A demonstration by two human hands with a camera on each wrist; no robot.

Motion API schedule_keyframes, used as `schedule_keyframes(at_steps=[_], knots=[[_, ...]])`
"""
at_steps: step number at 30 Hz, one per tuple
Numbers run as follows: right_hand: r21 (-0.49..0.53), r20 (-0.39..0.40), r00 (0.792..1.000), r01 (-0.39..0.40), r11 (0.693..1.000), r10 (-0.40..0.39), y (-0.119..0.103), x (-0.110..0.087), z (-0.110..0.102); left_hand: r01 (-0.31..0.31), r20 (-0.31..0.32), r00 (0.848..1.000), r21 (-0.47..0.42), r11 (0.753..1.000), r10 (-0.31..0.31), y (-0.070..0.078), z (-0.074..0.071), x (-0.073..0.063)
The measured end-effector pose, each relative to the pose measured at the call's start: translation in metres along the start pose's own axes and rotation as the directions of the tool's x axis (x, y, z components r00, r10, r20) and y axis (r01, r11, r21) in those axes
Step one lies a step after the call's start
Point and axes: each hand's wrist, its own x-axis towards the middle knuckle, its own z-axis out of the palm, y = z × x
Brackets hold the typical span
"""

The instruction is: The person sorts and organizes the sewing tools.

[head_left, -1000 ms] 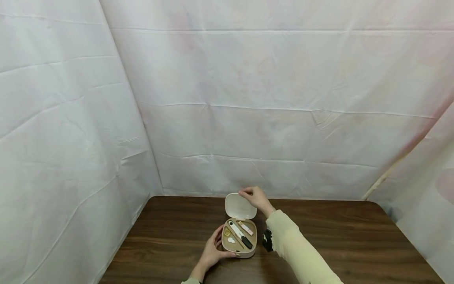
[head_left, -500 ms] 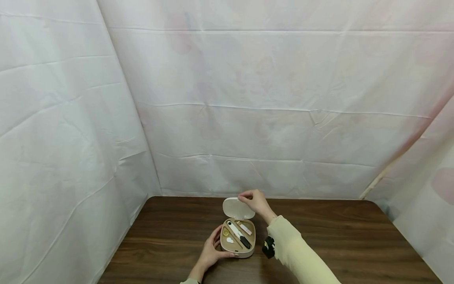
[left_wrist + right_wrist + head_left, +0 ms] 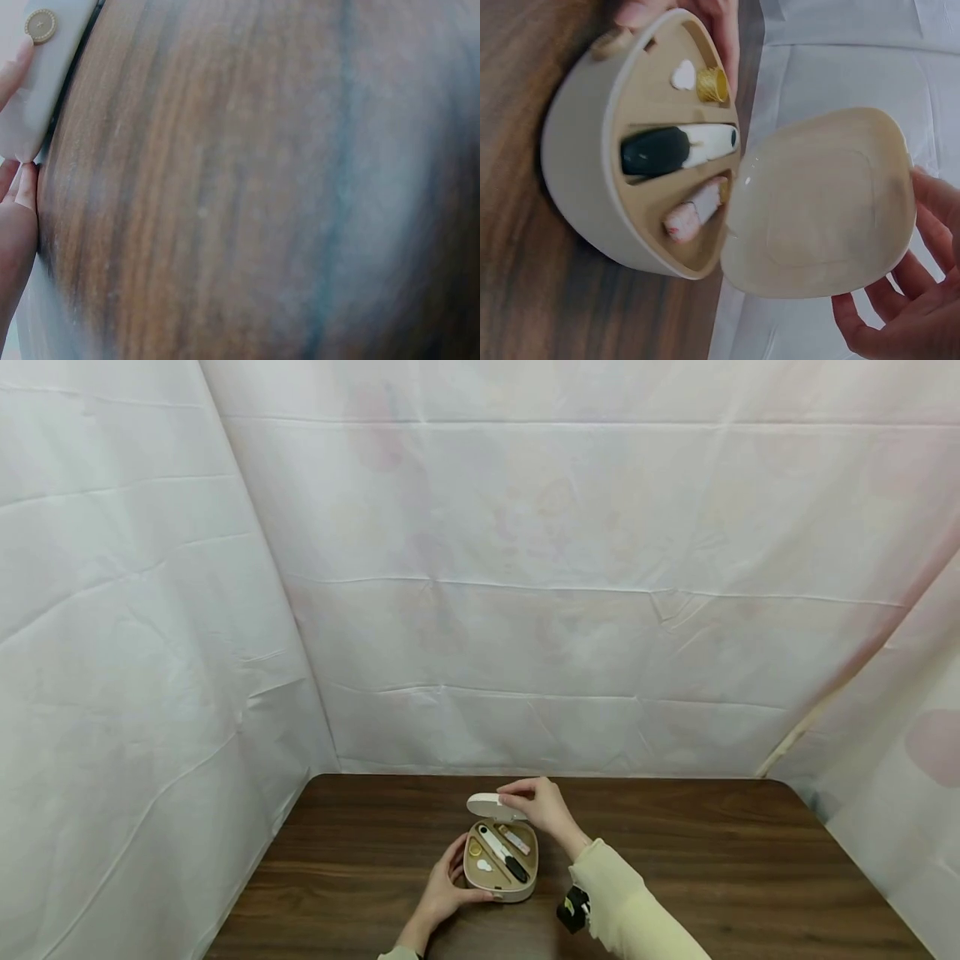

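A small beige box [image 3: 517,896] stands on the table with its pale lid [image 3: 817,202] raised and leaning back from its rear edge. My left hand [image 3: 442,892] grips the box from the left, thumb at the round front button [image 3: 40,26]. At the lid's far edge, my right hand [image 3: 546,806] pinches the rim between thumb and fingers. Inside, compartments hold a black-and-white tool [image 3: 656,151], a gold thimble-like ring [image 3: 712,85], a white heart-shaped piece [image 3: 683,75] and a pinkish stick-like item [image 3: 694,210].
The dark wooden table [image 3: 675,852] extends to both sides of the box. White cloth [image 3: 480,610] hangs close behind its back edge and along the left. A black device [image 3: 573,910] sits at the right wrist.
My right hand has lowered the lid forward and down, from nearly upright toward the box. The left hand has kept its grip, and the box's contents look unchanged.
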Motion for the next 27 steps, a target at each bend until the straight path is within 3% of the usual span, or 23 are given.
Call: schedule_keyframes(at_steps=[7, 13, 18, 21, 27], knots=[[0.013, -0.002, 0.997, 0.080, 0.997, -0.080, 0.003, -0.021, 0.006, 0.005, -0.004, 1.000, 0.000, 1.000, -0.005, 0.000, 0.000, 0.000], [-0.034, -0.042, 0.979, 0.198, 0.980, -0.200, 0.008, -0.034, 0.013, -0.001, -0.010, 1.000, 0.006, 1.000, 0.001, -0.021, -0.002, 0.005], [-0.066, -0.057, 0.979, 0.192, 0.979, -0.196, 0.013, -0.044, 0.020, -0.041, -0.024, 0.999, 0.031, 0.999, 0.042, -0.033, -0.003, 0.007], [-0.096, -0.065, 0.979, 0.189, 0.977, -0.195, 0.017, -0.050, 0.025, -0.042, -0.029, 0.999, 0.022, 0.999, 0.043, -0.030, -0.003, 0.005], [-0.123, -0.080, 0.968, 0.227, 0.966, -0.238, 0.025, -0.058, 0.035, -0.009, -0.028, 1.000, -0.003, 1.000, 0.009, -0.011, -0.001, 0.001]])
